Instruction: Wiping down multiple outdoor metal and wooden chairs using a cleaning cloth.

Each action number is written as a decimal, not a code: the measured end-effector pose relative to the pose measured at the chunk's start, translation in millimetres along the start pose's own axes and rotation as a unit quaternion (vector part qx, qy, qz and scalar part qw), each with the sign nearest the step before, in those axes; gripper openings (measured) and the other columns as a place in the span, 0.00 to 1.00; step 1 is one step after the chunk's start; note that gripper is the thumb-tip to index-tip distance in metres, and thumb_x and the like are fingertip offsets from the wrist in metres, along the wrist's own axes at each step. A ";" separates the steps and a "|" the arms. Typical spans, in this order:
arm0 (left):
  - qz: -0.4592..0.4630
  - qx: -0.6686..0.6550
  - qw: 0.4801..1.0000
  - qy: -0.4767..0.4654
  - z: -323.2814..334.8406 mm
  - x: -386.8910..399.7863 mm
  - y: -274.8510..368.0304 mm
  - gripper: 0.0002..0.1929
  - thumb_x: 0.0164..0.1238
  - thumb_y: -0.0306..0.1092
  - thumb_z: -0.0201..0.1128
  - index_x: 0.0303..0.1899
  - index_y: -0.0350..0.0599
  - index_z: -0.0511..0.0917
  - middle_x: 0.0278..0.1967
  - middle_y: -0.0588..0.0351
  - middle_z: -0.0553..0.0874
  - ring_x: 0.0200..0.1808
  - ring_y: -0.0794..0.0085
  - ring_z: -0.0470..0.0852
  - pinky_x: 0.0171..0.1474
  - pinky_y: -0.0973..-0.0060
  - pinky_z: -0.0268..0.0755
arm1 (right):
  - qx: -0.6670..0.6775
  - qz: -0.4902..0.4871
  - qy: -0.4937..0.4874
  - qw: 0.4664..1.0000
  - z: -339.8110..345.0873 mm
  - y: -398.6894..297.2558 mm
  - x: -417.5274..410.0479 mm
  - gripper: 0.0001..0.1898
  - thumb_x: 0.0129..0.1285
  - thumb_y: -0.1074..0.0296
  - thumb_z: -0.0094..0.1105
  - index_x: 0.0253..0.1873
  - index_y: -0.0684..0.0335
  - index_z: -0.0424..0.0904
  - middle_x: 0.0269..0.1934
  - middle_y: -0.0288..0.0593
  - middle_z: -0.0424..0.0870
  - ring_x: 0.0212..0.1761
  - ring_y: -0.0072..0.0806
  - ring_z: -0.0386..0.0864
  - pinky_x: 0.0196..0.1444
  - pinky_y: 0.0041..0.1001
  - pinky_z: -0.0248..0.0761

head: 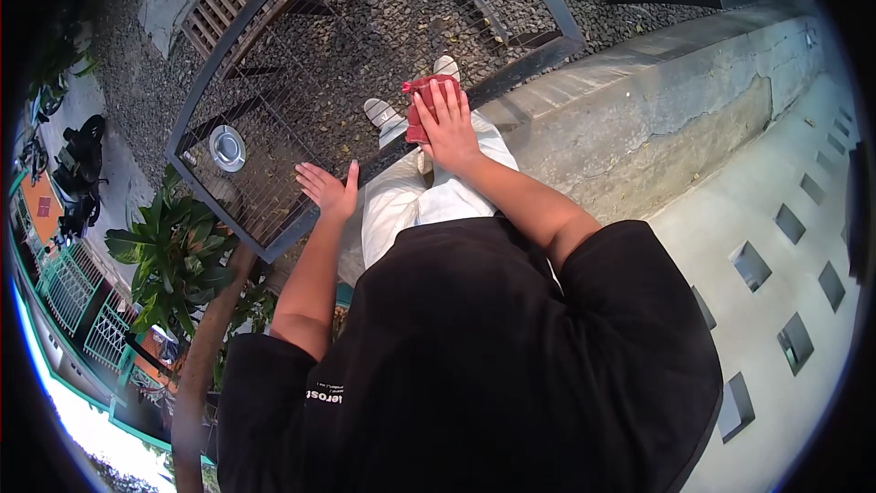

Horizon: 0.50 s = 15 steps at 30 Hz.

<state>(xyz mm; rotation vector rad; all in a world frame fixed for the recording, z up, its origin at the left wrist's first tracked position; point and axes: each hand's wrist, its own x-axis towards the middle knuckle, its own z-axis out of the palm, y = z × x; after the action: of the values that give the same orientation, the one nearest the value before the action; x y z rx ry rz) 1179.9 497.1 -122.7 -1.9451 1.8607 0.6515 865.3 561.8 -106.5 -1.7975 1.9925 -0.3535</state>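
A small red fabric pouch [415, 124] with a bright red tie or tab at its upper left corner lies at the near edge of the mesh-topped metal table [404, 154]. My right hand [448, 127] is laid flat over it, fingers slightly spread; the thumb is mostly hidden. To the left, my left hand [330, 190] is at or just above the table's edge, holding nothing. Its thumb points up, apart from the extended fingers. A round metal ashtray [227, 148] sits on the mesh toward the table's left corner.
Beneath the mesh are gravel [369, 34] and my shoes [380, 111]. A slatted wooden seat [222, 3] stands beyond the table's far left side. A concrete ledge [582, 116] runs along the right. A leafy plant [181, 246] grows near the left corner, with a parked motorcycle [81, 168] farther off.
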 end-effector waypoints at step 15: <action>0.070 -0.043 0.996 -0.030 -21.8 -1.7 -21.0 0.58 0.80 0.72 0.51 0.84 0.26 0.34 0.86 0.28 0.34 0.87 0.31 0.34 0.87 0.46 0.32 | -0.032 0.123 0.118 0.985 -18.1 51.7 13.9 0.45 0.67 0.49 0.69 0.86 0.44 0.59 0.87 0.59 0.49 0.88 0.68 0.44 0.84 0.68 0.41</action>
<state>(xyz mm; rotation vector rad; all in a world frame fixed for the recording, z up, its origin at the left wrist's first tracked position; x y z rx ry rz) 1202.4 487.6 -104.8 -1.8372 1.9741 0.8369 810.4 552.8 -116.7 -1.5816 2.3853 -0.4447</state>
